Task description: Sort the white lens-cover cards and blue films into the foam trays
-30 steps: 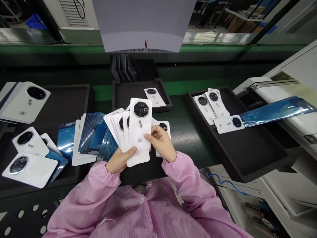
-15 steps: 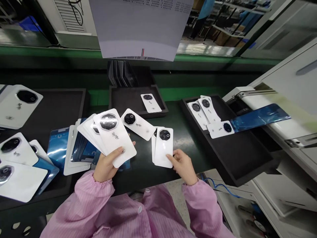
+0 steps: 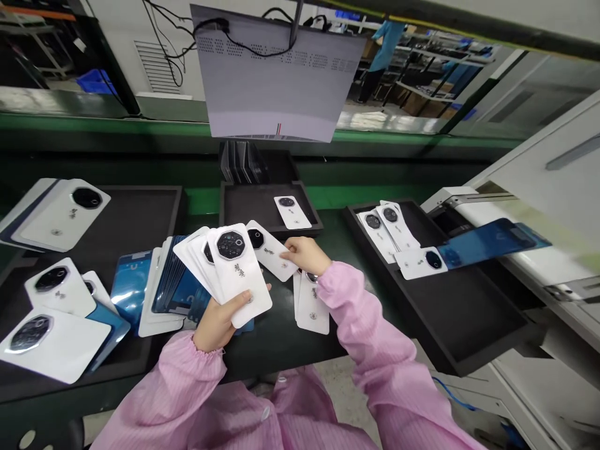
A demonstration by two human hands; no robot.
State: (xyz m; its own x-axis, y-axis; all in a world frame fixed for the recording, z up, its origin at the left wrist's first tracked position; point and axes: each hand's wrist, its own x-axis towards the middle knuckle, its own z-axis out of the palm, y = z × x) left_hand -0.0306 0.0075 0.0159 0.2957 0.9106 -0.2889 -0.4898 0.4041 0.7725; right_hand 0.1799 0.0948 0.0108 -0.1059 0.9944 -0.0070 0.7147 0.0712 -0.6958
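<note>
My left hand [image 3: 220, 322] is closed around a fan of white phone back covers [image 3: 241, 281], each with a dark camera area near its top. The thumb presses on the front cover. My right hand [image 3: 307, 255] pinches the right end of another white phone back cover [image 3: 272, 257], which lies slanted just behind the fan. Below my right wrist, a small pile of white covers [image 3: 313, 312] rests on the dark table, partly hidden by my sleeve. Left of the fan stand blue film-covered panels [image 3: 169, 281] among white ones.
More white covers [image 3: 60, 337] lie at the left, on a dark tray [image 3: 140, 212]. A middle tray [image 3: 248, 209] holds one cover [image 3: 293, 214]. At the right, a tray [image 3: 478, 312] holds several covers, with a blue film strip [image 3: 487, 244] reaching onto a machine. A monitor [image 3: 281, 94] hangs ahead.
My right hand has left the small pile and moved up and left to the slanted cover, now pinching its end. My left hand still holds the fan. The view has shifted slightly.
</note>
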